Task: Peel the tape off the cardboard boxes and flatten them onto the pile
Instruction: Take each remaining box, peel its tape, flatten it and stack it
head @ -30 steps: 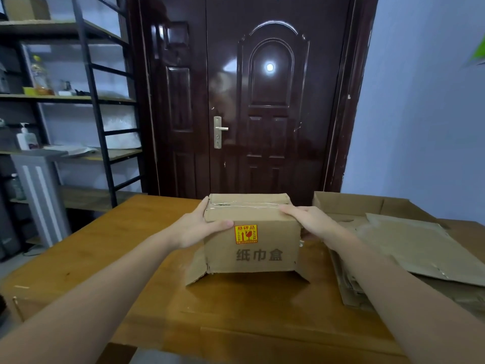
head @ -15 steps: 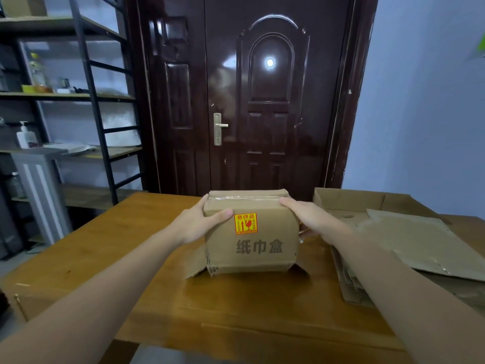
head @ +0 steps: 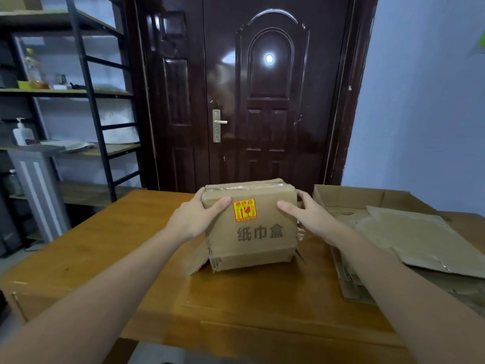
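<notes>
On the desk [head: 110,248], beside the pile [head: 409,240] of flattened cardboard, the box [head: 252,227] now tilts back further than a second ago, its bottom flaps lifting. Left hand [head: 194,219] and right hand [head: 309,219] grip its upper corners; the top tape [head: 244,187] looks ready for peeling.

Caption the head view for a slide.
Both hands, left hand and right hand, grip a taped cardboard box on the wooden table beside flattened cardboard.

Matt brown cardboard box [head: 252,227], shiny clear tape [head: 244,187], glossy wooden table [head: 110,245], lacquered dark door [head: 262,101]
</notes>
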